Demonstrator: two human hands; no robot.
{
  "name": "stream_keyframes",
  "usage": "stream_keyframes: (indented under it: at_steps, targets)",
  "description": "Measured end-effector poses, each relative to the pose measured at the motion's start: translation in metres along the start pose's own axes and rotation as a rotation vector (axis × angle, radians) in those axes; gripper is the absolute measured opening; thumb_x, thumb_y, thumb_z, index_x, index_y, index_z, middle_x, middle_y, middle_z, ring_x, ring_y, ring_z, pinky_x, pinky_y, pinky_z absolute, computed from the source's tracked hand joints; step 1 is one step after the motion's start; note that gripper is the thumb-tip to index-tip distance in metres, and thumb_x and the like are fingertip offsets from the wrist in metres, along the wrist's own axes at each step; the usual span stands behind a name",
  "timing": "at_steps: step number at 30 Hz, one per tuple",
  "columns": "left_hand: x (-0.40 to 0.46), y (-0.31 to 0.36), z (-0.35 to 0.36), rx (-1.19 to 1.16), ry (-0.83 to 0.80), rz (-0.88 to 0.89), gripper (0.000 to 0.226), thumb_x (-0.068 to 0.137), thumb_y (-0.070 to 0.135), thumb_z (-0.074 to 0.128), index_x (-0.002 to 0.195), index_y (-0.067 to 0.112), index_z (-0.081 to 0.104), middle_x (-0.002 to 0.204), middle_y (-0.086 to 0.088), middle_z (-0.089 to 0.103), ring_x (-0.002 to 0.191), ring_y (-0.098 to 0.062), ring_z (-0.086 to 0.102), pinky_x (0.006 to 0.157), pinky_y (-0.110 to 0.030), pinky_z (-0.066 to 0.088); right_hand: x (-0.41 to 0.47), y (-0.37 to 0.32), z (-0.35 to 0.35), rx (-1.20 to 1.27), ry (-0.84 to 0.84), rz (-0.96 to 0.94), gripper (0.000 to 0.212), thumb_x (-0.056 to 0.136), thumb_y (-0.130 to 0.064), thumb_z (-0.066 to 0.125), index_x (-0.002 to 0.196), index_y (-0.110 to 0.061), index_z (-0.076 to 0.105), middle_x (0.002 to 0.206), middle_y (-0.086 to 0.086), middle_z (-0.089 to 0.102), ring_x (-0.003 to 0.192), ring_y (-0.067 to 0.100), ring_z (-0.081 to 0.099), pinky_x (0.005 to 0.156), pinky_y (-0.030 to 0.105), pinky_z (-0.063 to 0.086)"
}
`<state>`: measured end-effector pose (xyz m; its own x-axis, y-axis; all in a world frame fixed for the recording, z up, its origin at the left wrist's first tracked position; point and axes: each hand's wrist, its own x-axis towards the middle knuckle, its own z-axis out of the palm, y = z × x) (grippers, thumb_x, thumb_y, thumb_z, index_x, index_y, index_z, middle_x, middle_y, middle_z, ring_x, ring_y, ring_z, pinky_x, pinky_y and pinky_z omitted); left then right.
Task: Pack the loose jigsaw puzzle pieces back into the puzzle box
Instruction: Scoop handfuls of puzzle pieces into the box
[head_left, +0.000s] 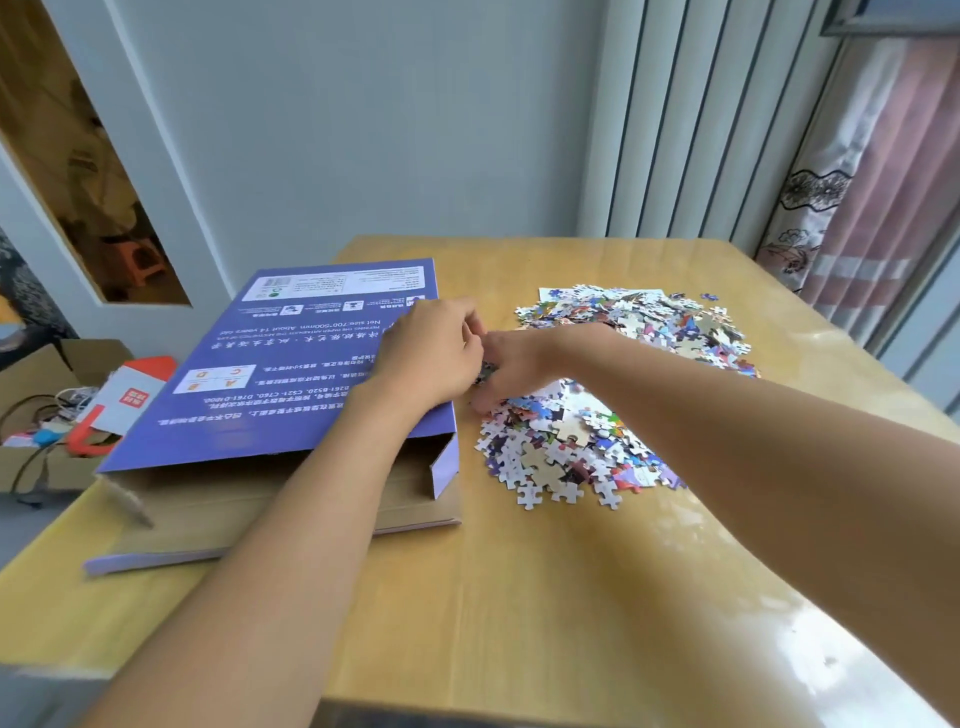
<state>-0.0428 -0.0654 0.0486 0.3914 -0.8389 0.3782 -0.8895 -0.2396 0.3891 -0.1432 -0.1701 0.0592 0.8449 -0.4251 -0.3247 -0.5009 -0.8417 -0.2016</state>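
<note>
A flat purple puzzle box lies on the left half of the wooden table, its near end open with a brown inside showing. A wide heap of loose jigsaw pieces spreads to the right of the box. My left hand is curled at the box's right edge. My right hand reaches across from the right and meets it at the heap's left end. Between the two hands a small dark clump of pieces is gripped; the fingertips are hidden.
A cardboard carton with cables and a red-and-white packet stands on the floor to the left of the table. A wall lies behind the table and a curtain hangs at the far right. The near part of the tabletop is bare wood.
</note>
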Motion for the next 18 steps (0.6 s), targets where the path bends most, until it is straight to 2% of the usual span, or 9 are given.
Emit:
stream_keyframes:
  at_steps: [3,6,9,11,15,17,18]
  targets:
    - [-0.008,-0.003,0.006,-0.069,0.048,0.006,0.014,0.088,0.019,0.055,0.089,0.028,0.066,0.087,0.007,0.067,0.088,-0.024,0.062,0.076,-0.038,0.053,-0.005,0.005,0.006,-0.007,0.133,-0.050,0.060,0.086,-0.041,0.063,0.140,-0.019,0.049,0.131,0.006,0.057,0.119,0.027,0.056,0.099,0.043,0.048]
    - [-0.009,-0.006,0.006,-0.133,0.098,0.036,0.014,0.088,0.019,0.056,0.086,0.028,0.067,0.084,0.007,0.068,0.087,-0.024,0.063,0.079,-0.040,0.053,-0.017,0.012,0.008,-0.105,0.190,-0.088,0.050,0.076,-0.044,0.062,0.122,-0.026,0.062,0.112,0.001,0.063,0.100,0.025,0.061,0.087,0.045,0.054]
    - [-0.014,-0.004,0.004,-0.108,0.043,0.058,0.011,0.089,0.022,0.059,0.089,0.028,0.068,0.086,0.011,0.067,0.091,-0.020,0.063,0.081,-0.041,0.053,-0.030,0.017,0.013,-0.122,0.231,-0.096,0.033,0.079,-0.036,0.065,0.111,-0.025,0.067,0.105,-0.001,0.064,0.095,0.023,0.060,0.085,0.045,0.053]
    - [-0.016,-0.001,0.003,-0.081,-0.008,0.067,0.009,0.088,0.028,0.063,0.095,0.029,0.068,0.094,0.012,0.066,0.098,-0.019,0.062,0.086,-0.040,0.052,-0.040,0.019,0.017,-0.092,0.274,-0.105,0.029,0.079,-0.032,0.066,0.107,-0.024,0.069,0.105,-0.002,0.065,0.094,0.022,0.060,0.086,0.044,0.053]
    - [-0.020,0.012,-0.004,0.129,-0.187,0.077,0.035,0.086,0.039,0.064,0.119,0.030,0.065,0.114,0.007,0.067,0.112,-0.024,0.057,0.097,-0.035,0.039,-0.061,0.035,0.025,0.050,0.327,-0.082,0.037,0.078,-0.031,0.068,0.114,-0.026,0.071,0.114,-0.005,0.070,0.105,0.017,0.063,0.094,0.038,0.052]
    - [-0.023,0.020,-0.006,0.285,-0.279,0.100,0.041,0.085,0.042,0.062,0.121,0.023,0.063,0.108,-0.001,0.067,0.107,-0.030,0.057,0.093,-0.036,0.038,-0.074,0.042,0.028,0.181,0.437,-0.036,0.046,0.080,-0.036,0.068,0.126,-0.026,0.066,0.130,-0.006,0.065,0.117,0.016,0.061,0.101,0.033,0.048]
    - [-0.024,0.027,-0.006,0.358,-0.317,0.114,0.039,0.084,0.043,0.061,0.115,0.019,0.064,0.098,-0.003,0.065,0.100,-0.031,0.056,0.085,-0.036,0.037,-0.081,0.047,0.028,0.270,0.538,0.035,0.049,0.084,-0.037,0.069,0.130,-0.022,0.064,0.134,-0.004,0.063,0.118,0.016,0.060,0.099,0.030,0.046]
